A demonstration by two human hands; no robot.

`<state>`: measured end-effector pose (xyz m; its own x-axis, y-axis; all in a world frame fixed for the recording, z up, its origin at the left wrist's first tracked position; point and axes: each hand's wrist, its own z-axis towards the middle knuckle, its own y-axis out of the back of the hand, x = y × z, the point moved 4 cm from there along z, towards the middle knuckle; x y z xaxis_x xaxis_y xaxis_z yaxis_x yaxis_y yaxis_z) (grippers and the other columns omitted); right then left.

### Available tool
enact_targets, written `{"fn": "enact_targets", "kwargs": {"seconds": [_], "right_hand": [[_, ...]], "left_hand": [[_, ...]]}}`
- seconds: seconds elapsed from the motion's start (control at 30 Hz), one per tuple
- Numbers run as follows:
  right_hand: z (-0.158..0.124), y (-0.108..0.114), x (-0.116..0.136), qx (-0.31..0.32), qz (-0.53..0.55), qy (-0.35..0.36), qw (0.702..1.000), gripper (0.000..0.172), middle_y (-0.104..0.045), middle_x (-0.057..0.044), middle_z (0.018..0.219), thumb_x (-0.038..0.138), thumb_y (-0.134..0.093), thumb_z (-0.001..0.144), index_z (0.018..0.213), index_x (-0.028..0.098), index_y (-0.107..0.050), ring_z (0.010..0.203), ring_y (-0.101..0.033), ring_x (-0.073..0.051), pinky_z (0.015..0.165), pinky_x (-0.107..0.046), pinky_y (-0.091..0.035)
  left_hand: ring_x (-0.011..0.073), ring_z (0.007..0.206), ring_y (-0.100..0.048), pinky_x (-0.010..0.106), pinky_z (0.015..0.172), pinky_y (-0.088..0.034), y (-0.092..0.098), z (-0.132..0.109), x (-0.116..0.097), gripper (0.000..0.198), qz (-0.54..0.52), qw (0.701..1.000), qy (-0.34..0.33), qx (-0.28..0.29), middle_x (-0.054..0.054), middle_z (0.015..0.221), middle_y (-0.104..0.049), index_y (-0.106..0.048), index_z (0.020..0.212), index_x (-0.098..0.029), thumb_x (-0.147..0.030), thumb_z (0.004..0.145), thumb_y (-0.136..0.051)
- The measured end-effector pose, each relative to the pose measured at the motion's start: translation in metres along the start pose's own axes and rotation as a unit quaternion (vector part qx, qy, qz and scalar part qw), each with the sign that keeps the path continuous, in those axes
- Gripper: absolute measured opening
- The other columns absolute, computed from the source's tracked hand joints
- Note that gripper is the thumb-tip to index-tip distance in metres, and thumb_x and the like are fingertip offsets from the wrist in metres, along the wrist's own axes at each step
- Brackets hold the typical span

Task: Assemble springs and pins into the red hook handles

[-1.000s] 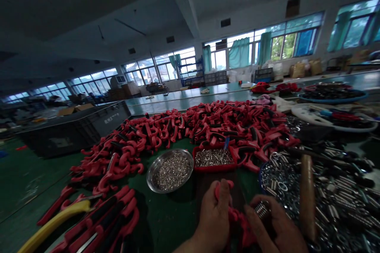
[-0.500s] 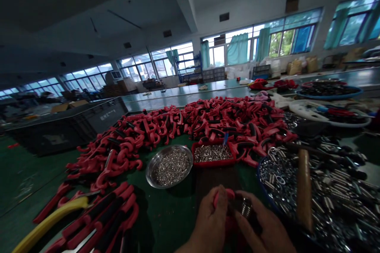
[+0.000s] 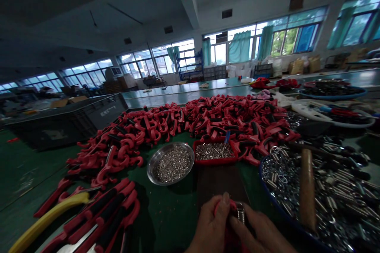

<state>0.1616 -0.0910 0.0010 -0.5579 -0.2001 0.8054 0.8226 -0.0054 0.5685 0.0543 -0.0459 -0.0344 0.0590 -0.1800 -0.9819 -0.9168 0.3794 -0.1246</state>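
Note:
My left hand (image 3: pixel 210 225) is shut on a red plastic hook-shaped part (image 3: pixel 230 205), most of which is hidden by my fingers. My right hand (image 3: pixel 259 231) pinches a small steel coil spring (image 3: pixel 240 213) against the end of that part. Just beyond my hands lies a dark wooden board (image 3: pixel 221 185). Past it stand a steel bowl (image 3: pixel 154 170) of small metal pieces and a red tray (image 3: pixel 215 162) of metal pins. A large heap of red hook parts (image 3: pixel 190 126) spreads across the green bench (image 3: pixel 175 201).
To the right, a blue-rimmed basin (image 3: pixel 276 201) holds steel springs and rings, with a wooden handle (image 3: pixel 307 189) lying across them. Red-and-black handled tools (image 3: pixel 97 217) lie at lower left. A black crate (image 3: pixel 68 122) stands left, and round trays (image 3: pixel 332 112) stand right.
My hands have drawn closer together, and the spring now sits against the red part's end. The view has tilted slightly, with the bench shifting upward.

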Motion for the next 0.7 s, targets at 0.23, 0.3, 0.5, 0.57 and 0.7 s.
{"fn": "enact_targets", "kwargs": {"seconds": [0.23, 0.3, 0.5, 0.57, 0.7], "right_hand": [[0.0, -0.01, -0.009, 0.107, -0.094, -0.03, 0.989, 0.041, -0.066, -0.014, 0.088, 0.034, -0.022, 0.086, 0.099, 0.012, -0.054, 0.078, -0.063, -0.023, 0.07, -0.033, -0.049], [-0.002, -0.01, -0.009, 0.116, -0.106, -0.027, 0.987, 0.038, -0.065, -0.015, 0.087, 0.029, -0.021, 0.086, 0.097, 0.011, -0.053, 0.078, -0.063, -0.023, 0.072, -0.034, -0.049], [-0.006, -0.016, -0.009, 0.144, -0.2, -0.05, 0.968, 0.037, -0.065, -0.018, 0.093, 0.011, -0.031, 0.077, 0.107, 0.005, -0.051, 0.083, -0.063, -0.026, 0.072, -0.034, -0.049], [-0.008, -0.018, -0.01, 0.144, -0.215, -0.032, 0.966, 0.039, -0.066, -0.018, 0.094, 0.009, -0.032, 0.075, 0.109, 0.005, -0.052, 0.082, -0.064, -0.026, 0.069, -0.033, -0.05], [-0.007, -0.019, -0.008, 0.14, -0.255, -0.004, 0.957, 0.039, -0.066, -0.019, 0.091, 0.011, -0.033, 0.076, 0.107, 0.004, -0.055, 0.079, -0.064, -0.028, 0.068, -0.036, -0.05]], "left_hand": [[0.0127, 0.062, -0.043, 0.023, 0.058, -0.037, -0.005, 0.0, 0.005, 0.057, 0.0, 0.999, 0.047, 0.014, -0.002, 0.063, -0.046, -0.055, 0.071, -0.015, -0.071, 0.066, -0.046], [0.0132, 0.063, -0.043, 0.023, 0.059, -0.037, -0.005, -0.002, 0.002, 0.059, 0.01, 0.999, 0.048, 0.009, -0.002, 0.064, -0.046, -0.055, 0.073, -0.015, -0.072, 0.065, -0.045], [0.0109, 0.057, -0.036, 0.022, 0.053, -0.032, -0.003, -0.006, -0.004, 0.055, 0.158, 0.986, -0.035, 0.046, -0.004, 0.058, -0.037, -0.046, 0.064, -0.017, -0.069, 0.075, -0.033], [0.0111, 0.057, -0.037, 0.022, 0.054, -0.031, -0.001, -0.009, -0.004, 0.054, 0.205, 0.976, -0.061, 0.038, -0.003, 0.058, -0.037, -0.046, 0.063, -0.017, -0.066, 0.079, -0.028], [0.013, 0.061, -0.042, 0.023, 0.059, -0.034, 0.0, -0.013, -0.004, 0.055, 0.229, 0.971, -0.069, 0.012, -0.001, 0.062, -0.044, -0.05, 0.068, -0.017, -0.064, 0.081, -0.025]]}}
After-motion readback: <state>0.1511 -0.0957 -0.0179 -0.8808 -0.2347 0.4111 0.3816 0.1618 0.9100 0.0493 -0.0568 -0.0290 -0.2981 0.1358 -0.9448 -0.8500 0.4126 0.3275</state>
